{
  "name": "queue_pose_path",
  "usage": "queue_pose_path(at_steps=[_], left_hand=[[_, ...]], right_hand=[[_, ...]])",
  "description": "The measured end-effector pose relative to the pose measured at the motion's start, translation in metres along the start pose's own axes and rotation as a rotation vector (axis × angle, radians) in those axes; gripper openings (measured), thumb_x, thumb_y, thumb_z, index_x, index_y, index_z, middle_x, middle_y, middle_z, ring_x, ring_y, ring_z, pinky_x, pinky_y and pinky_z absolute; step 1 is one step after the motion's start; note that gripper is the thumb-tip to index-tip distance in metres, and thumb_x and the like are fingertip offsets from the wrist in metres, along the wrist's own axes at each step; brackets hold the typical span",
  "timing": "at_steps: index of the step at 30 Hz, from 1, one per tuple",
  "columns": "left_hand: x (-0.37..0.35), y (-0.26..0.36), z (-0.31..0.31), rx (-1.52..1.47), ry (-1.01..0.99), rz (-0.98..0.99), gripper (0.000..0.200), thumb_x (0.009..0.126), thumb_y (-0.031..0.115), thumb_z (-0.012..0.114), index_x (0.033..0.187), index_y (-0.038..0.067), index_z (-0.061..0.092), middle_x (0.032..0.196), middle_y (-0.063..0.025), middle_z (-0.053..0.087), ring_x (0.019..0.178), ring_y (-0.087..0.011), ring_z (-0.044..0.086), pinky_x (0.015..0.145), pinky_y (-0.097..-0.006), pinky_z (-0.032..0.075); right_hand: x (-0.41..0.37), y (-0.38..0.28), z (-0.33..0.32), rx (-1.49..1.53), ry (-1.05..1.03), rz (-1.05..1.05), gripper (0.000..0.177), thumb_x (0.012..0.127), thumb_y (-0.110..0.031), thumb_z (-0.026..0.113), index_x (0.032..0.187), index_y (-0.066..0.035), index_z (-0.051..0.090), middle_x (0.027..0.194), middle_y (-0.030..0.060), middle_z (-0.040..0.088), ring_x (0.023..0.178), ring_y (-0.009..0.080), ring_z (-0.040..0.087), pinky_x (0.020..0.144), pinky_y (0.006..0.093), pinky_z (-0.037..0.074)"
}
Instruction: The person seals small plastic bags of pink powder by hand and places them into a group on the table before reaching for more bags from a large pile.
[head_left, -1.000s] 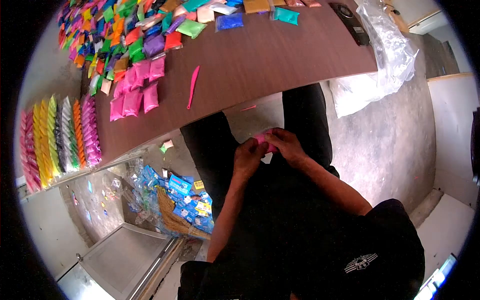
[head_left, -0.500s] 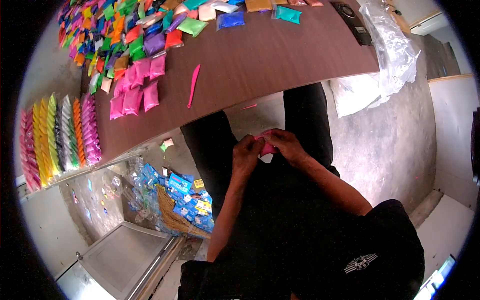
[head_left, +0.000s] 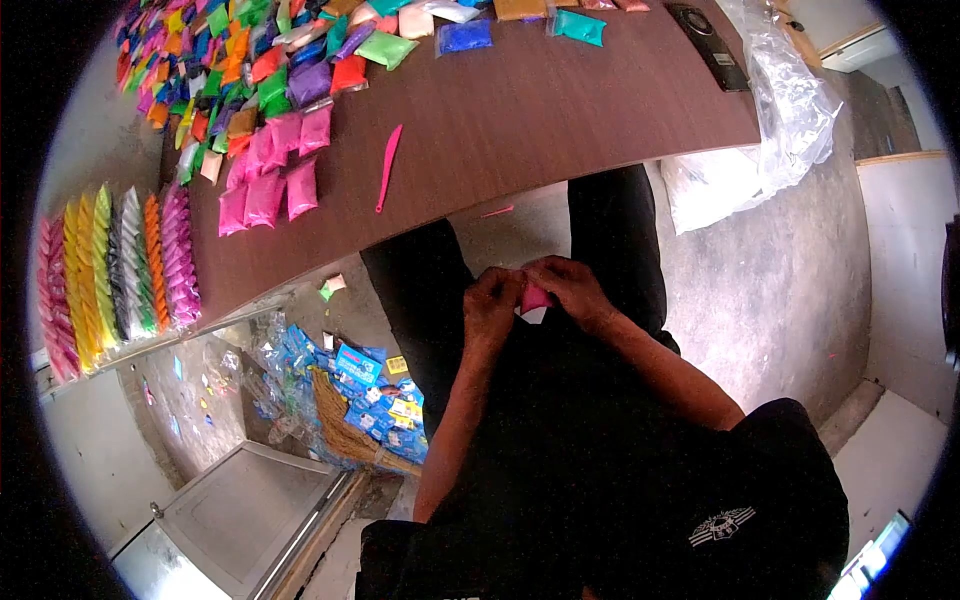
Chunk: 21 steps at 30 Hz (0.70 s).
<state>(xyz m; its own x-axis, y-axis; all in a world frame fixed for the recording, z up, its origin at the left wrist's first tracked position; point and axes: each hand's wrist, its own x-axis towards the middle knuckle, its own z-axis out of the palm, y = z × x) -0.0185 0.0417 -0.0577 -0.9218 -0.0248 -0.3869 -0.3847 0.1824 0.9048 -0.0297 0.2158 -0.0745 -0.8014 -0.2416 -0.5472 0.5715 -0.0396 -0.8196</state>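
Note:
Both my hands meet above my lap, just below the table's near edge. Between them is a small pink packet (head_left: 536, 298), its top edge hidden by the fingers. My left hand (head_left: 490, 303) pinches its left side with curled fingers, and my right hand (head_left: 566, 288) grips the upper right side. Up on the brown table (head_left: 480, 130) lies a pink plastic knife (head_left: 389, 168). To the left of that knife sit several filled pink packets (head_left: 265, 198) in a loose cluster.
A large heap of coloured packets (head_left: 270, 92) covers the table's far left. Twisted coloured bundles (head_left: 120, 270) stand at the left edge. A black device (head_left: 708, 45) and clear plastic sheeting (head_left: 790, 100) are at the right. Blue packaging (head_left: 375, 390) and a straw broom (head_left: 340, 420) lie on the floor.
My fingers have shifted slightly along the top of the pink packet, and less of its upper part shows. Both hands stay in nearly the same place.

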Motion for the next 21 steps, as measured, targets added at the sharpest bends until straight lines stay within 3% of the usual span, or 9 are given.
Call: queue_pose_path(at_steps=[5,7,10,11,13,16,21], left_hand=[[-0.002,0.004,0.001,-0.002,-0.003,0.002,0.026,0.1,0.025,0.069,0.1,-0.001,0.07,0.085,-0.0065,0.07,0.076,-0.012,0.062,0.067,-0.0297,0.051],[-0.003,0.016,0.003,0.02,-0.05,-0.156,0.03,0.099,0.029,0.069,0.105,0.0,0.073,0.092,-0.0083,0.072,0.083,-0.0169,0.065,0.076,-0.0309,0.052],[-0.002,0.019,0.007,0.04,-0.144,-0.286,0.033,0.098,0.031,0.07,0.107,-0.001,0.073,0.095,-0.0106,0.073,0.082,-0.0189,0.066,0.076,-0.0317,0.053],[-0.002,0.016,0.005,0.04,-0.144,-0.286,0.033,0.098,0.031,0.07,0.107,-0.001,0.073,0.095,-0.0106,0.073,0.082,-0.0189,0.066,0.076,-0.0317,0.053],[-0.002,0.01,0.0,0.148,-0.125,-0.095,0.031,0.099,0.031,0.069,0.107,0.001,0.071,0.092,-0.0111,0.073,0.079,-0.0173,0.069,0.07,-0.0323,0.055],[-0.003,0.008,-0.002,0.137,-0.118,-0.049,0.031,0.099,0.031,0.069,0.105,0.001,0.071,0.093,-0.0115,0.074,0.079,-0.0171,0.069,0.071,-0.0327,0.055],[-0.003,0.015,-0.002,0.135,-0.145,-0.14,0.032,0.099,0.031,0.069,0.104,0.0,0.07,0.094,-0.0127,0.074,0.079,-0.0173,0.069,0.071,-0.0333,0.056]], right_hand=[[0.008,0.016,-0.006,0.055,0.039,0.01,0.028,0.103,-0.026,0.063,0.118,-0.003,0.07,0.106,0.0046,0.07,0.093,0.0146,0.063,0.086,0.0298,0.051],[0.006,0.01,-0.005,0.1,0.066,-0.011,0.029,0.103,-0.026,0.063,0.119,-0.003,0.069,0.106,0.0046,0.069,0.094,0.0149,0.063,0.086,0.0304,0.051],[0.005,0.006,-0.005,0.182,0.088,-0.01,0.03,0.104,-0.028,0.062,0.12,-0.004,0.068,0.107,0.0046,0.068,0.096,0.0159,0.062,0.087,0.0323,0.051],[0.005,0.006,-0.004,0.22,0.082,0.012,0.031,0.104,-0.03,0.061,0.121,-0.004,0.067,0.107,0.0045,0.068,0.098,0.0165,0.062,0.087,0.0334,0.051],[0.001,-0.002,0.0,0.254,0.085,0.025,0.032,0.103,-0.029,0.063,0.121,-0.003,0.068,0.106,0.0058,0.069,0.096,0.0168,0.063,0.083,0.0341,0.053],[0.0,-0.009,-0.001,0.235,0.056,0.079,0.031,0.103,-0.029,0.064,0.121,-0.004,0.069,0.104,0.0062,0.071,0.094,0.0165,0.065,0.08,0.0348,0.056],[0.001,-0.001,-0.002,0.134,-0.031,0.078,0.026,0.102,-0.029,0.065,0.116,-0.007,0.07,0.1,0.0036,0.07,0.089,0.0144,0.065,0.08,0.0328,0.055]])
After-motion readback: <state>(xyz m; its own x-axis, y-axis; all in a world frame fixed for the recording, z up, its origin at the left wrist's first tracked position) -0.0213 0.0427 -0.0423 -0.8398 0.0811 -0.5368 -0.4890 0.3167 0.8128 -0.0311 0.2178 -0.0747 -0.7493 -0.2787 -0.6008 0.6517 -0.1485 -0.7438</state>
